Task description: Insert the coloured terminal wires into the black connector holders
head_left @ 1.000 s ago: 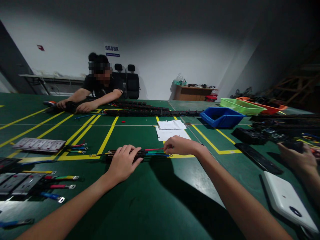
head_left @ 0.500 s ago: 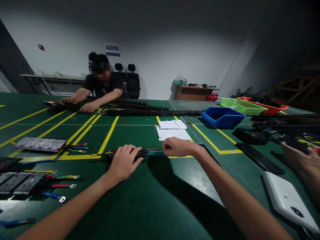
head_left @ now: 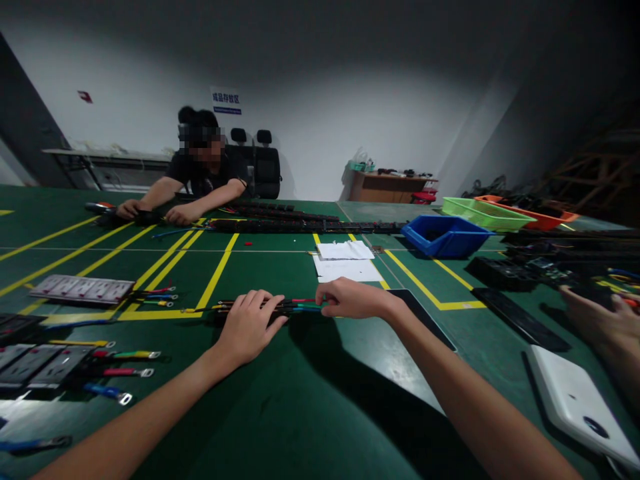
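On the green table (head_left: 280,400), my left hand (head_left: 249,325) lies over a dark strip with wires, its fingers curled down around it and the thumb along the near side. My right hand (head_left: 347,298) is bent at the right end of the strip, with its fingers closed on the red, green and blue wires (head_left: 304,305). The wires run from beneath my left hand to my right fingertips. A thin yellow-ended wire (head_left: 193,310) sticks out to the left. White papers (head_left: 347,260) lie just behind my right hand.
Socket strips (head_left: 83,289) with lugged wires lie at the left. A blue bin (head_left: 445,235), a green basket (head_left: 487,213) and a white device (head_left: 580,407) are at the right. One person works across the table; another person's hand (head_left: 600,323) is at the right edge.
My right hand has shifted slightly left along the wires, and its fingers now reach down on them. My left hand has stayed in place. The person across has moved both hands slightly.
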Tool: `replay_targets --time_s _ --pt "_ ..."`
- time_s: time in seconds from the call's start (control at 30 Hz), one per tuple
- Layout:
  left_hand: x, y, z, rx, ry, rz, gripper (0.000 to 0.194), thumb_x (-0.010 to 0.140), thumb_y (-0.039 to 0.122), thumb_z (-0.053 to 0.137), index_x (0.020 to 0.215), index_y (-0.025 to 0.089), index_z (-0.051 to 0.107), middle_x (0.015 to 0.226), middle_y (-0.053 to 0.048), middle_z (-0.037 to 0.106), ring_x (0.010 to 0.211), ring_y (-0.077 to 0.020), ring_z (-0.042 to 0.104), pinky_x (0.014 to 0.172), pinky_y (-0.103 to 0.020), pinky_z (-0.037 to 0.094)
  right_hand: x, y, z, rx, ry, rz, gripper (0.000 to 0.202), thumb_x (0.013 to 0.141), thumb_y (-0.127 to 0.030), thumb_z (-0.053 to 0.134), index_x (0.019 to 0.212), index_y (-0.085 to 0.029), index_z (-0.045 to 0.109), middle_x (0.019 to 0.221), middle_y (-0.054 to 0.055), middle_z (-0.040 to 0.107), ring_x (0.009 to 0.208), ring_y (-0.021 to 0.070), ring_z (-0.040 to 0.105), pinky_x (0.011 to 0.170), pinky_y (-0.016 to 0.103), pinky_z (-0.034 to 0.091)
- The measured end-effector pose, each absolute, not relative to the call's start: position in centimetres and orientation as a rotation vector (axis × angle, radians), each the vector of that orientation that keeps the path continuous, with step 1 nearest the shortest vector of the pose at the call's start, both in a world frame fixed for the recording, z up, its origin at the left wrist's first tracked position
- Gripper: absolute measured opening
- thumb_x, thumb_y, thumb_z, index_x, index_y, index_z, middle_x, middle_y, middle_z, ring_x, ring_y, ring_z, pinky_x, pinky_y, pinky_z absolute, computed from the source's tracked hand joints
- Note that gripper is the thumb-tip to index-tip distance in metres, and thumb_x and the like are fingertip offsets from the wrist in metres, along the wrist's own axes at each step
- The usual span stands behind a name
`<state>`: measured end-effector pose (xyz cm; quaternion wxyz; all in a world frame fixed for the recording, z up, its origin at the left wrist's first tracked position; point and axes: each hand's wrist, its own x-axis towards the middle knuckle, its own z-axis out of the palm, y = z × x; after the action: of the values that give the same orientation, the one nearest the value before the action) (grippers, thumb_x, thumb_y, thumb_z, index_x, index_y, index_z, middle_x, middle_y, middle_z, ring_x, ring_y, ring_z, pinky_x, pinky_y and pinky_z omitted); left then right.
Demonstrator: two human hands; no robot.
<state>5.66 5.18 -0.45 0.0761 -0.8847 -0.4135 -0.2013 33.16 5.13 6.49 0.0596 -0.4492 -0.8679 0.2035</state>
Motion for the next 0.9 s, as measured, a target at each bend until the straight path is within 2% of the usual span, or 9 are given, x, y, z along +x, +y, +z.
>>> replay_targets --time_s 0.1,0.23,0.47,0.77,0.9 --pt "5.7 5.2 -0.4 -2.652 -1.253 -0.605 0.039 0.098 0.043 0.05 0.129 0.021 0.06 0.112 -0.009 0.063 0.102 -0.0264 0.057 0.086 -0.042 0.045 32.8 5.2 6.3 -1.343 -2.66 0.625 0.025 0.081 -0.016 0.059 0.103 -0.017 0.071 0.076 0.002 0.065 0.064 0.0129 0.054 0.058 0.024 0.035" --pt "5.7 5.1 -0.3 -2.657 -1.267 -0.603 0.039 0.097 0.043 0.051 0.13 0.022 0.06 0.112 -0.009 0.063 0.102 -0.0267 0.057 0.086 -0.042 0.045 32.1 5.0 6.1 -1.361 -2.628 0.557 0.027 0.076 -0.009 0.056 0.098 -0.015 0.07 0.084 0.006 0.068 0.071 0.0153 0.057 0.061 0.025 0.036" --pt "5.7 5.0 -0.3 -2.649 -1.267 -0.574 0.039 0.097 0.04 0.052 0.129 0.02 0.06 0.113 -0.01 0.063 0.104 -0.0275 0.057 0.087 -0.043 0.044 30.7 4.6 5.9 -1.255 -2.556 0.444 0.025 0.088 -0.017 0.057 0.11 -0.018 0.069 0.086 0.005 0.069 0.074 0.0157 0.058 0.065 0.025 0.036" --pt "5.8 5.0 -0.3 -2.639 -1.26 -0.573 0.039 0.097 0.04 0.053 0.129 0.02 0.061 0.112 -0.009 0.063 0.104 -0.0271 0.056 0.087 -0.042 0.044 30.9 5.2 5.4 -1.14 -2.595 0.461 0.03 0.086 -0.007 0.055 0.106 -0.017 0.075 0.095 0.006 0.074 0.084 0.0164 0.063 0.076 0.026 0.042" --pt "5.7 5.1 -0.4 -2.642 -1.256 -0.58 0.038 0.097 0.041 0.053 0.129 0.02 0.061 0.112 -0.009 0.063 0.103 -0.0266 0.057 0.087 -0.042 0.044 31.0 5.1 5.6 -1.161 -2.605 0.459 0.027 0.089 -0.012 0.057 0.109 -0.018 0.073 0.094 0.006 0.073 0.082 0.0163 0.063 0.072 0.026 0.041"
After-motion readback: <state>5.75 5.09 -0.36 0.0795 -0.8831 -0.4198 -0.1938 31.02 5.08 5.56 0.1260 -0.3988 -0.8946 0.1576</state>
